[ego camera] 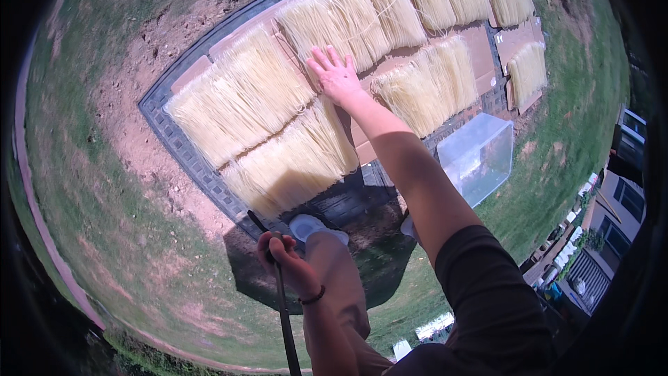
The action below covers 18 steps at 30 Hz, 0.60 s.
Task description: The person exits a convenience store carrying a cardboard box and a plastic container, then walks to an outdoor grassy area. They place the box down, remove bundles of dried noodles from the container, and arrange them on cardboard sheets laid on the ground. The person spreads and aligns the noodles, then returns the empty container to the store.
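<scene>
My right hand (336,77) is stretched forward, palm down with fingers spread. It is over the near edge of a bundle of pale dried noodles (308,26); whether it presses on them I cannot tell. Lower in view, my left hand (284,258), with a dark beaded bracelet at the wrist, is closed around a slim dark rod (284,313) that looks like an umbrella shaft. Left of my right hand lies a wide noodle block (240,96), with another noodle block (295,159) partly shaded below it. To the right is a further noodle bundle (428,83).
The noodles lie on cardboard sheets (365,141) over a dark grid-patterned base (180,109). A translucent plastic bin (477,159) stands at the right. My pale shoe (308,227) is at the near edge. Grass (156,313) and bare soil (141,141) surround it; a building (618,209) stands far right.
</scene>
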{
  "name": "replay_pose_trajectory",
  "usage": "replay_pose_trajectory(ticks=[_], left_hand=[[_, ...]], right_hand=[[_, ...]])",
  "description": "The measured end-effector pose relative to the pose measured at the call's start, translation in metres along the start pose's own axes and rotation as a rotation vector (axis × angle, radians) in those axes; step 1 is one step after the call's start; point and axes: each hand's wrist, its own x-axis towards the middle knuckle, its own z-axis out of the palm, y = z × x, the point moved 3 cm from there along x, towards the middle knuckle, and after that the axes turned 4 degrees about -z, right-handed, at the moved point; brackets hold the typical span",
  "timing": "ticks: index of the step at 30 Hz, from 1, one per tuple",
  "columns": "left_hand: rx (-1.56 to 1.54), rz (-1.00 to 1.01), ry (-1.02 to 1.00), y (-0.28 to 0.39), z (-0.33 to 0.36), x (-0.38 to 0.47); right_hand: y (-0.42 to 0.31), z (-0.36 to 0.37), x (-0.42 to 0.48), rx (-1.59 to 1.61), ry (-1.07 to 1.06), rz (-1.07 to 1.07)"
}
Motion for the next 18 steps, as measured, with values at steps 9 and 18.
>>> replay_pose_trajectory(ticks=[9, 18], left_hand=[[0.033, 0.031, -0.033, 0.001, 0.007, 0.0], [0.104, 0.114, -0.082, 0.012, 0.019, 0.003]], right_hand=[[0.095, -0.034, -0.015, 0.165, 0.689, 0.357], [0.17, -0.029, -0.014, 0.296, 0.001, 0.593]])
